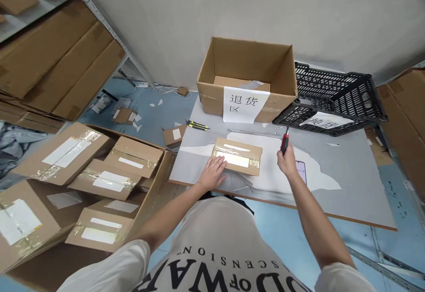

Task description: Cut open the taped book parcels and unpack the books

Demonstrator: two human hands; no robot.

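A small taped cardboard box (254,153) with white labels lies on the table in front of me. My left hand (213,171) rests flat on its left end, fingers stretched out. To the right of the box, my right hand (287,159) is wrapped around a red and black utility knife (284,143), its tip pointing away from me. The knife is apart from the box. Beside my right wrist lies a phone (301,171) with a lit screen, partly covered by the forearm.
An open carton (212,104) with a paper sign stands at the table's back, beside a black plastic crate (358,88). A yellow and black cutter (198,126) lies at the left edge. A large carton (158,174) of several parcels is left of the table (361,185).
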